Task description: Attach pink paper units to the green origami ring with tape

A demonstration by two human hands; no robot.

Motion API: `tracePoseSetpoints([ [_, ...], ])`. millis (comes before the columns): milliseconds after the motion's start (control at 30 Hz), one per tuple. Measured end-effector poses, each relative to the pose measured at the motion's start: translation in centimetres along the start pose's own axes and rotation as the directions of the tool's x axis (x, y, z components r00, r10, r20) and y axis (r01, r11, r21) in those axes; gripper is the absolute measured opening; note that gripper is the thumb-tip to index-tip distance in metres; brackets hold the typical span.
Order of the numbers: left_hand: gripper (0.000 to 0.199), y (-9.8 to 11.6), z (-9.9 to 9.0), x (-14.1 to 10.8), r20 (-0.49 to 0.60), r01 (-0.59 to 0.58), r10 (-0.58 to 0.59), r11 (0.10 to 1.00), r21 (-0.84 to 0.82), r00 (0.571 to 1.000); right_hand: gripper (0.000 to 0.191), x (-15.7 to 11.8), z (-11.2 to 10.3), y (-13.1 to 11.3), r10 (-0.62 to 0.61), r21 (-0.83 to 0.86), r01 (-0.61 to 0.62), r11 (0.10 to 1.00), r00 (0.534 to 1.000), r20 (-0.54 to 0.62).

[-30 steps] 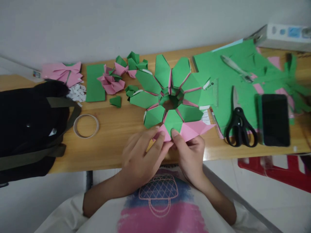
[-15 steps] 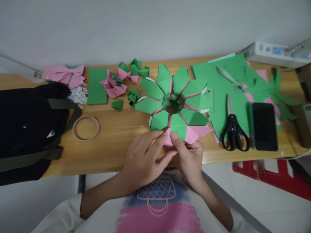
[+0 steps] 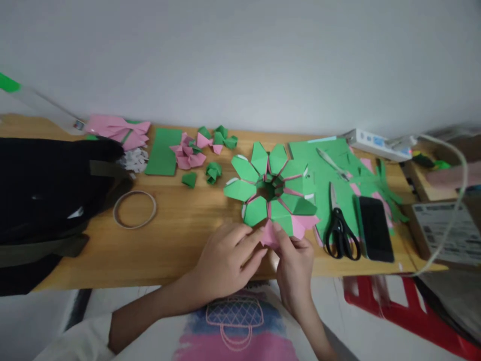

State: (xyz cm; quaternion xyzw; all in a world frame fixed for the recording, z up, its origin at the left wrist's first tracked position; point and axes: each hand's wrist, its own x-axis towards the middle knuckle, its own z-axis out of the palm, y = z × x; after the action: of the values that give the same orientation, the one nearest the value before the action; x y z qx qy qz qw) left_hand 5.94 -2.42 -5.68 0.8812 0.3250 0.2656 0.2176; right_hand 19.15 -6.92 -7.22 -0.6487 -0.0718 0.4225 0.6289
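Note:
A ring-shaped paper piece (image 3: pixel 257 210) with green petals and pink folds lies on the wooden table, its centre open. At its near edge, a folded pink paper (image 3: pixel 269 235) is pinched between my two hands. My left hand (image 3: pixel 227 258) holds the pink paper's left side with its fingertips. From the right, my right hand (image 3: pixel 295 265) presses its thumb on the same paper, the fingers curled beneath. Another pink flap (image 3: pixel 303 225) sticks out to the right of my right thumb.
Right: black scissors (image 3: pixel 340 235), a phone (image 3: pixel 375 228), a cutter (image 3: pixel 332 163), green sheets (image 3: pixel 319 150) and a power strip (image 3: pixel 376 143). Left: a tape ring (image 3: pixel 134 209), a black bag (image 3: pixel 48 200), a green card (image 3: pixel 164 152), pink folded pieces (image 3: pixel 188 152) and white scraps (image 3: pixel 135 160).
The camera view has shifted, so the table's items sit lower in the picture and more shows at the right. Both hands still hold the pink paper at the ring's near edge.

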Motion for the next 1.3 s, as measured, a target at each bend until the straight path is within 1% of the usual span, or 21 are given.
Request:
tracePoseSetpoints([
  [100,0.023,0.3,0.2,0.0,0.017,0.033,-0.032,0.999,-0.033,0.999,0.032,0.1,0.0,-0.1,0.000,-0.098,-0.002,0.995,1.000,-0.023],
  [167,0.021,0.4,0.3,0.0,-0.008,0.017,-0.017,0.999,-0.035,1.000,0.033,0.6,-0.1,-0.1,-0.012,-0.094,0.009,0.996,1.000,-0.029],
  [200,0.020,0.4,0.2,0.0,-0.027,0.000,-0.001,0.999,-0.032,1.000,0.032,1.0,-0.1,-0.2,-0.023,-0.079,0.022,0.997,1.000,-0.021],
  [267,0.018,0.2,-0.2,-0.1,-0.099,-0.039,0.039,0.999,-0.006,0.994,0.030,1.9,-0.4,-0.4,-0.065,-0.054,0.065,0.996,0.998,0.017],
  [333,0.019,-0.7,-1.2,-0.1,-0.177,-0.047,0.054,0.998,0.044,0.983,0.031,2.9,-0.7,-0.7,-0.109,-0.046,0.111,0.993,0.993,0.052],
  [400,0.019,-2.5,-2.7,0.0,-0.221,0.037,-0.010,0.992,0.119,0.975,0.034,3.8,-1.1,-1.0,-0.108,-0.033,0.111,0.993,0.992,0.071],
  [433,0.019,-3.8,-3.5,0.2,-0.233,0.135,-0.095,0.978,0.162,0.968,0.036,4.1,-1.2,-1.1,-0.090,-0.029,0.093,0.995,0.993,0.075],
  [467,0.020,-5.2,-4.4,0.4,-0.226,0.250,-0.201,0.944,0.216,0.953,0.039,4.4,-1.2,-1.2,-0.070,-0.029,0.072,0.997,0.995,0.070],
  [533,0.023,-8.2,-6.0,1.1,-0.244,0.353,-0.293,0.899,0.258,0.924,0.041,4.7,-1.1,-1.2,-0.051,-0.042,0.054,0.998,0.997,0.062],
  [600,0.024,-10.9,-7.3,2.3,-0.244,0.415,-0.353,0.863,0.289,0.903,0.044,4.7,-0.8,-1.3,-0.068,-0.060,0.073,0.996,0.995,0.077],
  [667,0.021,-13.0,-8.0,3.6,-0.225,0.454,-0.400,0.836,0.307,0.889,0.051,4.6,-0.6,-1.3,-0.096,-0.071,0.104,0.992,0.989,0.115],
  [767,0.017,-14.4,-8.1,5.4,-0.165,0.481,-0.452,0.818,0.317,0.877,0.061,4.1,-0.6,-1.4,-0.128,-0.096,0.143,0.985,0.981,0.147],
  [867,0.023,-14.7,-7.4,6.8,-0.105,0.505,-0.499,0.807,0.306,0.860,0.065,3.7,-1.4,-1.4,-0.157,-0.150,0.179,0.972,0.977,0.147],
  [967,0.026,-14.7,-6.6,7.7,-0.073,0.528,-0.530,0.806,0.267,0.845,0.064,3.4,-2.8,-1.2,-0.156,-0.201,0.177,0.963,0.981,0.116],
  [1033,0.023,-14.7,-6.4,8.0,-0.083,0.543,-0.539,0.810,0.220,0.838,0.065,3.2,-4.0,-1.1,-0.162,-0.228,0.181,0.957,0.982,0.099],
  [1100,0.018,-14.4,-6.6,7.8,-0.118,0.550,-0.537,0.821,0.156,0.835,0.066,2.9,-5.2,-1.0,-0.181,-0.240,0.196,0.951,0.980,0.083],
  [1167,0.014,-13.4,-7.2,7.0,-0.173,0.547,-0.529,0.834,0.073,0.831,0.065,2.4,-6.1,-1.2,-0.215,-0.233,0.221,0.947,0.975,0.050],
  [1233,0.015,-11.5,-7.9,5.6,-0.204,0.528,-0.522,0.849,-0.027,0.828,0.060,1.6,-6.4,-1.4,-0.274,-0.217,0.271,0.938,0.962,0.016],
  [1267,0.019,-10.3,-8.2,4.7,-0.192,0.512,-0.518,0.855,-0.083,0.834,0.057,1.2,-6.4,-1.6,-0.313,-0.215,0.309,0.926,0.950,0.014],
  [1300,0.025,-9.0,-8.3,3.7,-0.148,0.494,-0.513,0.857,-0.143,0.846,0.053,0.7,-6.1,-1.7,-0.350,-0.218,0.350,0.911,0.936,0.039],
])
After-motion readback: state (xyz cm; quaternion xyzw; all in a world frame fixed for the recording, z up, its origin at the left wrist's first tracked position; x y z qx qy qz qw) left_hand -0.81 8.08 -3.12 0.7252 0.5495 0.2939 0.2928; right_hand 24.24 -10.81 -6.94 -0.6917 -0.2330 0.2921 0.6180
